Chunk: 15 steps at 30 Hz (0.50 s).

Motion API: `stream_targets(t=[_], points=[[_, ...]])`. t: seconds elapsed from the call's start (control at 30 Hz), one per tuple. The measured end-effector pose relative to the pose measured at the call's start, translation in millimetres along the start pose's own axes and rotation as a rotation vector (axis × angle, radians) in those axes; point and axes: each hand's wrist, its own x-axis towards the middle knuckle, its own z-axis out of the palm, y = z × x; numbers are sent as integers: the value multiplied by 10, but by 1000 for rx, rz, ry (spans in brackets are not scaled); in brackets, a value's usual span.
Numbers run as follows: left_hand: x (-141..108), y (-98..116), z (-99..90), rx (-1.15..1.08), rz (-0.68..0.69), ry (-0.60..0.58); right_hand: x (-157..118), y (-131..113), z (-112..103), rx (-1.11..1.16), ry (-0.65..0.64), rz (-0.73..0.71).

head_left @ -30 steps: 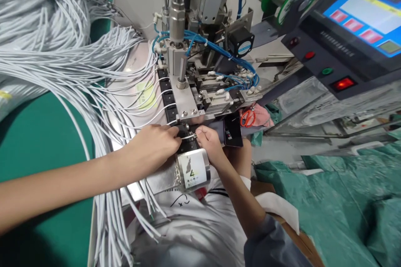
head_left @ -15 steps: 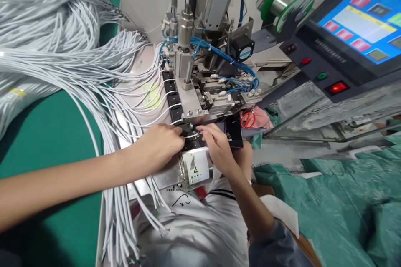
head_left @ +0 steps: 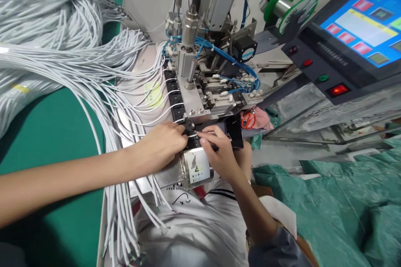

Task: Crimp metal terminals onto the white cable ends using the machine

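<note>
My left hand is closed around a white cable at the black fixture blocks of the machine; the cable's end shows beyond my fingertips. Just to the right, my right hand is closed, its thumb and index finger at the cable's end; whether they pinch it is too small to tell. Other white cables run from the left into the blocks further back. Below my hands hangs a roll with a white label.
Bundles of white cables cover much of the green mat. At the right are a control screen and a green spool. Orange-handled scissors lie on a pink cloth. Green sheeting fills the lower right.
My right hand's fingers have curled in more and drawn slightly back from the block. My left hand stays at the cable. The whole view has shifted a little.
</note>
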Motion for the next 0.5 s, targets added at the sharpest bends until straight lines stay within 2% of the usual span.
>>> stream_targets(t=[0.13,0.17,0.3,0.33,0.43,0.5], points=[[-1,22,-81,52,-26,-16,7,-19,-81,-165,-42,-92],[-4,26,-101,65,-35,-25,-11,-41,-104,-177,7,-112],[-18,20,-152,91,-83,-91,-250,-239,-96,-125,384,-146],[-19,10,-160,109,-108,-98,-343,-307,-47,-104,391,-141],[-12,-38,-165,184,-202,-101,-629,-490,221,-107,157,-72],[-4,-75,-155,209,-236,-94,-782,-567,446,-135,56,-13]])
